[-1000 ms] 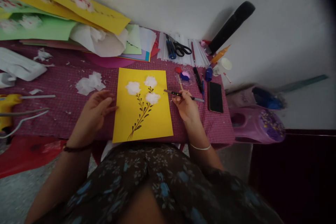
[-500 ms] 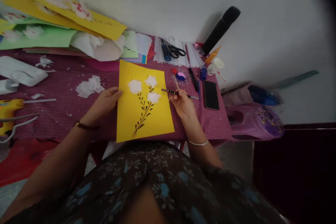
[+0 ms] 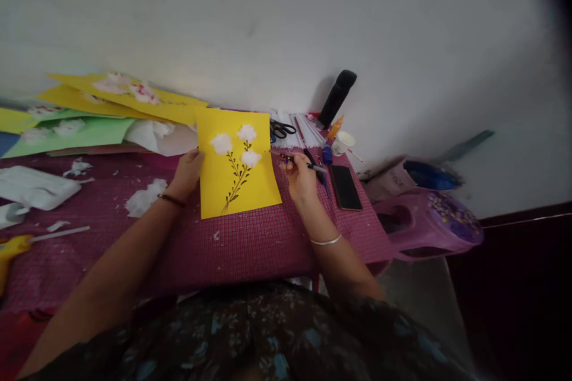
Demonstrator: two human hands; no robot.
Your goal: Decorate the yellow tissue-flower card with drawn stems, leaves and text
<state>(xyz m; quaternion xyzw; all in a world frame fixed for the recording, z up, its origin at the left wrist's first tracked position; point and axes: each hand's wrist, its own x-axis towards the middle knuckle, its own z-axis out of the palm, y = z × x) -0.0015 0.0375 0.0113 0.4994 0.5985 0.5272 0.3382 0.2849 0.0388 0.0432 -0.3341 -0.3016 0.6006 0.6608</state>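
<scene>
My left hand (image 3: 188, 172) is closed on the left edge of a yellow sheet of paper (image 3: 263, 187), held tilted up over the table. On the sheet are white tissue flowers (image 3: 221, 143) above a dark drawn stem (image 3: 238, 180) with small leaves. In the fingers of my right hand (image 3: 301, 180) is a slim black pen (image 3: 288, 157) with a grey rear end. Its thin tip points left, close to the sheet's right edge; whether it touches the paper I cannot tell.
Yellow and green flower sheets (image 3: 96, 131) are stacked at the back left. Tissue scraps (image 3: 145, 196) and a yellow glue gun (image 3: 13, 248) lie on the left. Scissors (image 3: 282, 129), a phone (image 3: 345, 187) and a black bottle (image 3: 338, 97) are at the right. A pink stool (image 3: 420, 220) stands beyond.
The yellow sheet has been raised and tilted up, away from my body, with both hands moving along. My view has tipped upward, showing more wall.
</scene>
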